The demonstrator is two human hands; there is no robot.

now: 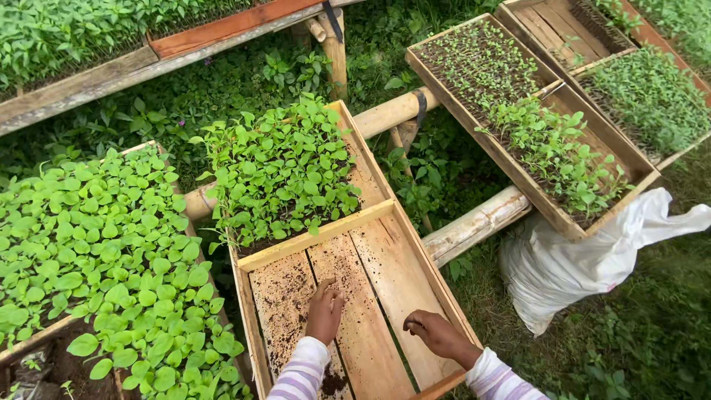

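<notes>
In the head view, both hands work the bare lower half of a wooden seedling tray: the left hand lies flat with fingers loose on the soil-dusted boards, holding nothing, and the right hand is loosely curled over the slats, apparently brushing crumbs. The step looks like sweeping loose soil off the boards; next, I judge, calls for gathering it toward the near edge. The tray's long axis runs from the person up toward the seedlings filling its far half, leaning slightly left.

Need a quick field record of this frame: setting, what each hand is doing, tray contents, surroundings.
setting: outdoor seedling nursery, wooden trays on bamboo poles
left hand: flat on the soil-dusted boards of the shallow wooden tray
right hand: fingers curled, resting on the same boards
tray contents: far half holds leafy green seedlings, near half bare
left side: dense bed of broad-leaved seedlings
right side: white sack on grass
</notes>
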